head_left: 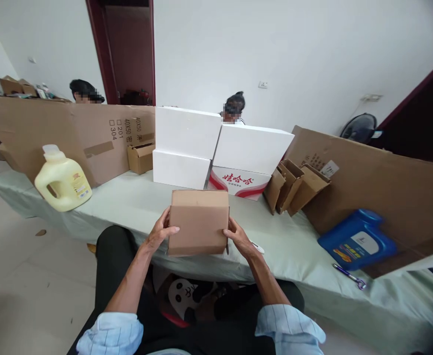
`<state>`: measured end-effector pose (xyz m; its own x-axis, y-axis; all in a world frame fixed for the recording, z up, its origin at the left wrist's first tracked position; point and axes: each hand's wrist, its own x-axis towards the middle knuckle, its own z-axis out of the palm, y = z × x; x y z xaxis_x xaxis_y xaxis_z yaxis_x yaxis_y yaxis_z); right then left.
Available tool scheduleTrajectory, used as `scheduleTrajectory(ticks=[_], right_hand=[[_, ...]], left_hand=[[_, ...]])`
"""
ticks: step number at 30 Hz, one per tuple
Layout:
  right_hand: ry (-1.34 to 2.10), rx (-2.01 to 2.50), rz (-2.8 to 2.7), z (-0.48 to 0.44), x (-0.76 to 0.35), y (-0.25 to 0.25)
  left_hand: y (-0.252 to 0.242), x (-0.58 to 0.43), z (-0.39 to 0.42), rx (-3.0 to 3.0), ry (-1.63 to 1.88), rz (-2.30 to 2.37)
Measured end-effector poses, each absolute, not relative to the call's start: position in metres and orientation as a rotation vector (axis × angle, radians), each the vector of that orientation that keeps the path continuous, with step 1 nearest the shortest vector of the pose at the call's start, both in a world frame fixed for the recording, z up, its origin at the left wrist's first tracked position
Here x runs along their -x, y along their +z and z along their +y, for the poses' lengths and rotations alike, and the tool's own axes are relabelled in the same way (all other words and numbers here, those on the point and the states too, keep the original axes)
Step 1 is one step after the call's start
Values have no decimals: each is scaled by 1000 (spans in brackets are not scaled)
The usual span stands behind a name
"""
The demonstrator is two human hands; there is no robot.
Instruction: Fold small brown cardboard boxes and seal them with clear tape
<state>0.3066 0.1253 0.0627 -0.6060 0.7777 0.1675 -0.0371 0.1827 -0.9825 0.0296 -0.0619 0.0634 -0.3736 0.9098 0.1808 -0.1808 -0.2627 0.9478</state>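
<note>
A brown cardboard box (198,227) is held between my two hands at the front edge of the cloth-covered table. My left hand (161,230) grips its left side, thumb lying on the front face. On the opposite side my right hand (237,236) presses with its thumb near the lower right corner. The fingers behind the box are partly hidden. A lighter cardboard panel shows along the top of the box. Close to my right wrist, a small white object (258,247) lies on the cloth, partly covered by the arm.
White boxes (187,133) and a red-and-white printed carton (238,182) stand stacked behind. Folded cardboard boxes (290,187) lean right of them. A yellow jug (63,180) is at left; a blue bottle (359,240) and a purple-handled tool (349,276) lie right. Two people sit beyond.
</note>
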Motion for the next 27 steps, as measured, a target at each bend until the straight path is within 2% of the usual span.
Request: scheduleTrajectory(ticks=[5,10,21,27], right_hand=[[1442,777,-1881,117,-304,66],[1166,746,-1964,93,-306,75],[582,628,-2179,62,-317,80],[525,603,-2183,59,-314,81]], left_hand=[[64,-30,-79,-887,1762,1195],[59,-21,-95,-848,1774,1152],[100,0,-126,-1484,1450,1275],[127,-3,-136,-1656,1336,1368]])
